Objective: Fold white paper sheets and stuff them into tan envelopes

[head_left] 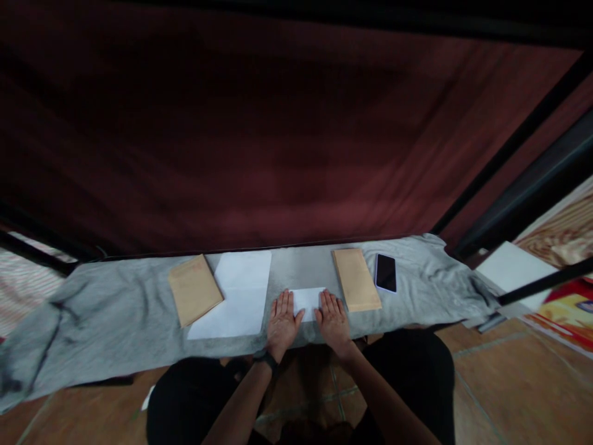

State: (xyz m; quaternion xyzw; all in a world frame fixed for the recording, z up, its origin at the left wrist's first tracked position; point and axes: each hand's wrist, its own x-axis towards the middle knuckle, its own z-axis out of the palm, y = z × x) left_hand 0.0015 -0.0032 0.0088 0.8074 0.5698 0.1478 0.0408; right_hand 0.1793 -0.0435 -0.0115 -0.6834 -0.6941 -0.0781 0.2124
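Observation:
A small folded piece of white paper [307, 299] lies flat on the grey cloth, between my two hands. My left hand [281, 320] presses on its left edge, fingers stretched out and pointing away from me. On its right edge rests my right hand [332, 318], also flat with fingers extended. Left of my hands are larger white sheets [243, 296], partly covered by a brown envelope [194, 290]. To the right sits a stack of brown envelopes [356, 281].
A phone [386, 273] with a dark screen lies beyond the right-hand envelopes. Grey cloth [115, 309] covers the narrow surface, which ends at a dark red panel [296, 154]. Dark frame bars [514, 142] slant at the right. My knees are close below the front edge.

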